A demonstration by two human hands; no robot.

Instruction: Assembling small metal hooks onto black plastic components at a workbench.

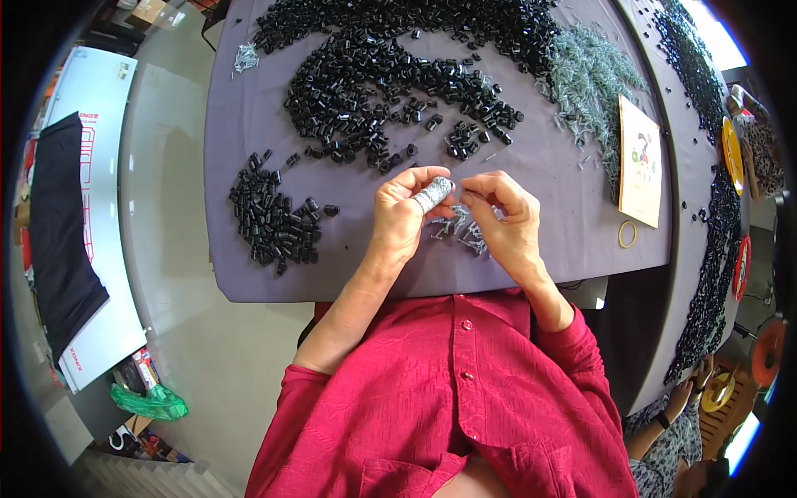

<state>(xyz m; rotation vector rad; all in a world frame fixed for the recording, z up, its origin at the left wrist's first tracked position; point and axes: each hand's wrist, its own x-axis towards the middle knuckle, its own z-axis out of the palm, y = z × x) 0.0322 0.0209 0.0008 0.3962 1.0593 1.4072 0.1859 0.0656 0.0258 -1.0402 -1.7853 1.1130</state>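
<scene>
Both my hands are close together over the near part of a grey-covered table (349, 278). My left hand (400, 214) has its fingers curled in a pinch, and a whitish wrapping (432, 195) covers its thumb. Beside it, my right hand (510, 217) pinches thumb against forefinger. Whatever the fingertips hold is too small or too hidden to make out. Under and between the hands lies a small heap of thin pale pins (471, 239). Small black cylindrical caps form a pile (274, 220) to the left and a larger heap (357, 95) farther away.
Translucent pins (589, 75) are heaped at the far right, beside a cream booklet (639, 166) and a yellow rubber band (628, 234). Another table holds a strip of black pieces (706, 290); a co-worker's hands (689, 390) are near it. A black cloth (62, 224) lies at far left.
</scene>
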